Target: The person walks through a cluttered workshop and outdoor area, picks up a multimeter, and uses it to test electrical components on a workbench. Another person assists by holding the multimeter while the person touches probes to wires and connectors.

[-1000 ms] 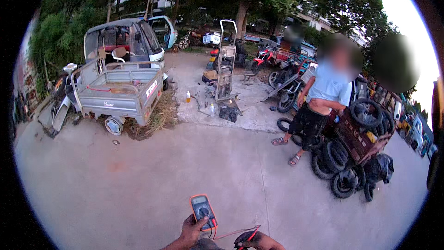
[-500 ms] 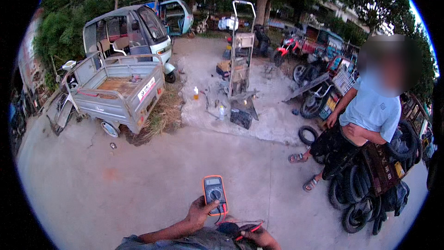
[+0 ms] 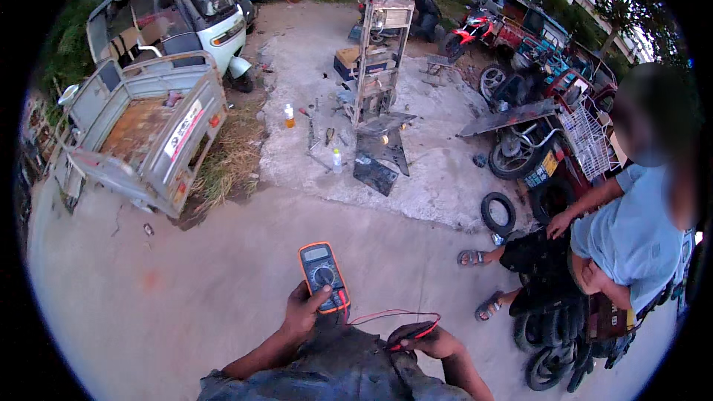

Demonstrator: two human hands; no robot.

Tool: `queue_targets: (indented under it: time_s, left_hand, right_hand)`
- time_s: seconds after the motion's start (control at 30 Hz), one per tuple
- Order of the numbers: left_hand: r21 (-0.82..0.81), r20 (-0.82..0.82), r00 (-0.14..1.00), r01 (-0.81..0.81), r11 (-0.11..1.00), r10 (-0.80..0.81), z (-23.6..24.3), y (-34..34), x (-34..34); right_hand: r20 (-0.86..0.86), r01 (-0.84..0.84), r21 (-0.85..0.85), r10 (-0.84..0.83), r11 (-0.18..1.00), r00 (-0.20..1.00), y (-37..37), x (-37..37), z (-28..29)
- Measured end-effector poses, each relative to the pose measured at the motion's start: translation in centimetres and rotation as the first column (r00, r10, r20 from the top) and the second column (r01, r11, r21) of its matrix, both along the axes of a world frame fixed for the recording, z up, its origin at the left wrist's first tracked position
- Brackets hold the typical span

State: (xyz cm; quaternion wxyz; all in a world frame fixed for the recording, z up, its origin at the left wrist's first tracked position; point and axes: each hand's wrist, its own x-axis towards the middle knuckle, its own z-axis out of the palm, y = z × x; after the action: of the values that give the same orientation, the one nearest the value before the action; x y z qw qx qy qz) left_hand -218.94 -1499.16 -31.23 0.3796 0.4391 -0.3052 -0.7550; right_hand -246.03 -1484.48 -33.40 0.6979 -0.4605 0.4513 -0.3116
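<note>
My left hand (image 3: 298, 312) is closed round the lower part of an orange-edged multimeter (image 3: 316, 261), its thumb lying just below the round dial. A small grey display tops the meter's face; any reading is too small to make out. From the meter's lower end a thin red test lead (image 3: 371, 317) loops across to my right hand (image 3: 438, 343). That hand is closed on the test probes (image 3: 420, 331), of which a red one shows plainly. Dark clothing lies just below both hands.
A person in a light blue shirt (image 3: 631, 226) stands at the right, beside stacked tyres (image 3: 549, 367). A metal hand truck (image 3: 375, 67) stands ahead, with tools and bottles around it. At the left is a grey cargo tricycle (image 3: 148, 134). A loose tyre (image 3: 497, 213) lies on concrete.
My view has tilted downward. Both hands sit higher in the picture, the multimeter further left and the right hand further right, with the red lead now arching between them.
</note>
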Motion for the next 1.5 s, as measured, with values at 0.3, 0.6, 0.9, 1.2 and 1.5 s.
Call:
queue_targets:
  time_s: [0.3,0.6,0.9,1.2,1.5]
  left_hand:
    - [-0.090,0.022,0.996,0.093,0.992,-0.091,2.3,-22.8,-11.6]
    - [-0.139,0.036,0.994,-0.093,0.986,0.099,3.9,-35.0,-21.9]
    - [-0.035,-0.047,0.988,-0.145,0.989,0.144,3.4,-45.4,-26.4]
    - [-0.116,-0.056,0.997,-0.057,0.992,0.051,2.8,-60.7,-30.4]
    - [-0.120,-0.055,0.991,-0.127,0.985,0.121,3.2,-70.9,-34.2]
  right_hand:
    - [-0.016,-0.024,-0.020,0.024,1.000,1.000,-19.7,-9.6,2.3]
    - [-0.074,-0.231,-0.032,0.228,0.972,0.971,-38.5,-21.2,4.2]
    - [-0.035,-0.213,0.000,0.213,0.977,0.976,-49.7,-25.6,3.1]
    - [-0.031,0.255,0.041,-0.254,0.966,0.967,-63.7,-30.0,4.2]
    - [0.163,0.595,0.203,-0.626,0.777,0.762,-77.0,-32.8,5.2]
